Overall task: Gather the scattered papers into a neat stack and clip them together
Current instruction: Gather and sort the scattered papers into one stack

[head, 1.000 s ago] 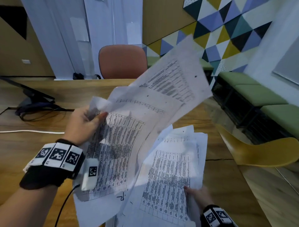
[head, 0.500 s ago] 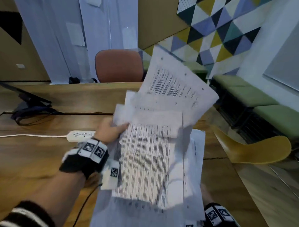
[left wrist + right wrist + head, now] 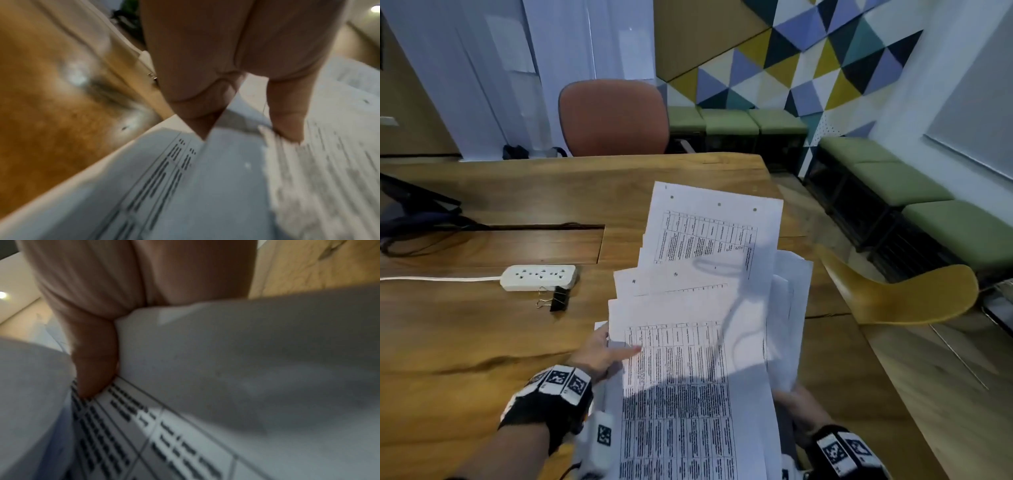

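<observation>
Now both hands (image 3: 599, 353) (image 3: 803, 406) grip fanned papers (image 3: 698, 342)

Papers (image 3: 688, 394): printed tables, text too blurred to read.

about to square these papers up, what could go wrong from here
The papers are fanned out, and each hand holds only an edge: left hand, right hand. Loose sheets may slide out. The far sheets lie near the table edge and could fall off. The binder clip is beyond both hands.
</observation>
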`<state>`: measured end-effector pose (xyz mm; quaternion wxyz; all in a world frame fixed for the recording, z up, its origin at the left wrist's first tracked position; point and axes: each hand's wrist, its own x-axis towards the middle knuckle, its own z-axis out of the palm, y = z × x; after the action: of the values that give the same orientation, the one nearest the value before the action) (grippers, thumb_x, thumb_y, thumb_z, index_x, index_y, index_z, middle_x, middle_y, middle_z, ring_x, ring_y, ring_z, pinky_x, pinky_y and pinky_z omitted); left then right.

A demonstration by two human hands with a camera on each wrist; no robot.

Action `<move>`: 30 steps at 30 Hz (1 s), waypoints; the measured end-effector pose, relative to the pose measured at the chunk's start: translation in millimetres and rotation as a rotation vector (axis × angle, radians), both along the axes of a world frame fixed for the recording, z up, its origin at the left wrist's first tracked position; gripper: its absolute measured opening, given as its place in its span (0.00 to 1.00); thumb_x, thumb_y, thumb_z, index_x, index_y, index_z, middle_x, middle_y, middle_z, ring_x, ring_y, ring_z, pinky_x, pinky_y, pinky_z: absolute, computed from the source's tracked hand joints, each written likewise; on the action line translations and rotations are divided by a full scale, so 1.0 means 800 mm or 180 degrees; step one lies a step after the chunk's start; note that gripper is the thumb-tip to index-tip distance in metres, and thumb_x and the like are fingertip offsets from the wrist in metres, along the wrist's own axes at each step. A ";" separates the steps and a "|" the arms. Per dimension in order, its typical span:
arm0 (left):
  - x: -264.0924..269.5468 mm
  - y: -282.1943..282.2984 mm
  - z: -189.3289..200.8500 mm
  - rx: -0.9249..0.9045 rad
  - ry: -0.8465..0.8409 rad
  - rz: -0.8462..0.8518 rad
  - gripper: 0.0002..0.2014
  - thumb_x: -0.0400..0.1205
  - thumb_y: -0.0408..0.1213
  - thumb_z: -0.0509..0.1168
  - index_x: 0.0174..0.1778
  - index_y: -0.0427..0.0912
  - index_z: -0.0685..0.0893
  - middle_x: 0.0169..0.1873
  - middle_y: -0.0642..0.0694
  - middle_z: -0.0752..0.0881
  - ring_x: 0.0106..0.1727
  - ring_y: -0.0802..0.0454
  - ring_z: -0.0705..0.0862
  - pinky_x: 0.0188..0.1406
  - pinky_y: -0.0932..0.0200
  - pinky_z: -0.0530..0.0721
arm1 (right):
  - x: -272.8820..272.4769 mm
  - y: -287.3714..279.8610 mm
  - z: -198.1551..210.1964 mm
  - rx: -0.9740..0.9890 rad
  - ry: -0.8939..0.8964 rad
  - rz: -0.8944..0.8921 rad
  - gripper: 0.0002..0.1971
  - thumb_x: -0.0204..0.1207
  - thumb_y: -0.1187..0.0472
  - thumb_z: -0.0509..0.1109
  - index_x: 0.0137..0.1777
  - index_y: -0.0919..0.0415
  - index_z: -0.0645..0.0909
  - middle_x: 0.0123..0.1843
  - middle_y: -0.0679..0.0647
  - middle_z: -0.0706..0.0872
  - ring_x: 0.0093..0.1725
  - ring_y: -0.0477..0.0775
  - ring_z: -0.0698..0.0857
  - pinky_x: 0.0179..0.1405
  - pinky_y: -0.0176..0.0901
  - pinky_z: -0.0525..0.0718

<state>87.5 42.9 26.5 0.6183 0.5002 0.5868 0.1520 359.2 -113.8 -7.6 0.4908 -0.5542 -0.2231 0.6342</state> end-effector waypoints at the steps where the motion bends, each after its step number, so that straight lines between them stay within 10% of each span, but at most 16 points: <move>1: -0.001 0.002 0.006 0.0123 -0.0038 0.0070 0.22 0.69 0.37 0.74 0.54 0.28 0.80 0.27 0.43 0.82 0.21 0.55 0.76 0.21 0.63 0.75 | 0.000 0.005 0.005 0.0077 0.0036 0.0063 0.42 0.22 0.53 0.90 0.43 0.67 0.87 0.41 0.65 0.92 0.41 0.63 0.91 0.36 0.50 0.89; 3: 0.005 0.012 0.017 0.0487 -0.0110 0.0402 0.28 0.66 0.50 0.74 0.43 0.23 0.82 0.18 0.41 0.76 0.14 0.54 0.67 0.16 0.68 0.66 | 0.001 0.016 0.015 0.0144 -0.0032 0.0141 0.38 0.21 0.52 0.89 0.38 0.66 0.89 0.38 0.65 0.92 0.38 0.62 0.91 0.34 0.49 0.89; 6: 0.016 0.028 0.035 0.0759 -0.0442 0.0789 0.32 0.64 0.65 0.68 0.39 0.34 0.81 0.31 0.35 0.78 0.30 0.45 0.72 0.30 0.58 0.69 | 0.003 0.033 0.034 0.0208 -0.0067 0.0105 0.37 0.20 0.52 0.89 0.35 0.67 0.89 0.36 0.63 0.92 0.35 0.60 0.91 0.31 0.46 0.88; 13: 0.014 0.009 0.030 0.0009 -0.0863 0.0118 0.25 0.69 0.21 0.71 0.63 0.35 0.77 0.57 0.32 0.86 0.56 0.36 0.85 0.54 0.41 0.83 | -0.002 0.035 0.016 0.0129 -0.0316 0.0154 0.37 0.26 0.45 0.88 0.38 0.65 0.90 0.42 0.63 0.92 0.44 0.61 0.90 0.54 0.60 0.83; 19: 0.017 0.002 0.013 0.0402 -0.0659 0.0740 0.29 0.72 0.60 0.65 0.35 0.31 0.79 0.30 0.28 0.81 0.31 0.41 0.78 0.40 0.47 0.81 | -0.023 0.037 0.014 -0.0309 -0.0243 -0.0334 0.48 0.63 0.29 0.66 0.77 0.58 0.62 0.74 0.63 0.72 0.77 0.64 0.67 0.78 0.61 0.63; 24: 0.027 0.018 0.033 0.0388 -0.0921 0.0667 0.30 0.65 0.65 0.70 0.44 0.40 0.78 0.39 0.36 0.81 0.37 0.45 0.78 0.39 0.52 0.80 | -0.019 0.058 0.034 0.0077 -0.0969 -0.0436 0.21 0.62 0.55 0.80 0.50 0.66 0.82 0.42 0.58 0.89 0.49 0.64 0.87 0.49 0.49 0.85; 27: 0.021 0.014 0.041 0.0053 -0.1012 0.0168 0.36 0.49 0.45 0.84 0.52 0.39 0.80 0.49 0.42 0.88 0.48 0.49 0.87 0.45 0.57 0.80 | -0.010 0.059 0.034 -0.0117 -0.0724 -0.0471 0.21 0.68 0.56 0.76 0.55 0.67 0.77 0.51 0.61 0.85 0.51 0.59 0.84 0.57 0.52 0.82; 30: -0.007 -0.005 0.030 -0.0307 -0.0677 -0.0241 0.24 0.61 0.43 0.80 0.49 0.45 0.79 0.47 0.48 0.85 0.47 0.57 0.82 0.52 0.59 0.75 | -0.008 0.039 0.024 -0.0361 -0.0554 -0.0046 0.23 0.59 0.54 0.81 0.48 0.64 0.76 0.44 0.58 0.86 0.43 0.54 0.85 0.46 0.48 0.85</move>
<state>81.9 38.8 50.8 0.7057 0.4727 0.5052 0.1524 352.5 -82.8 11.8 0.4419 -0.6357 -0.2247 0.5917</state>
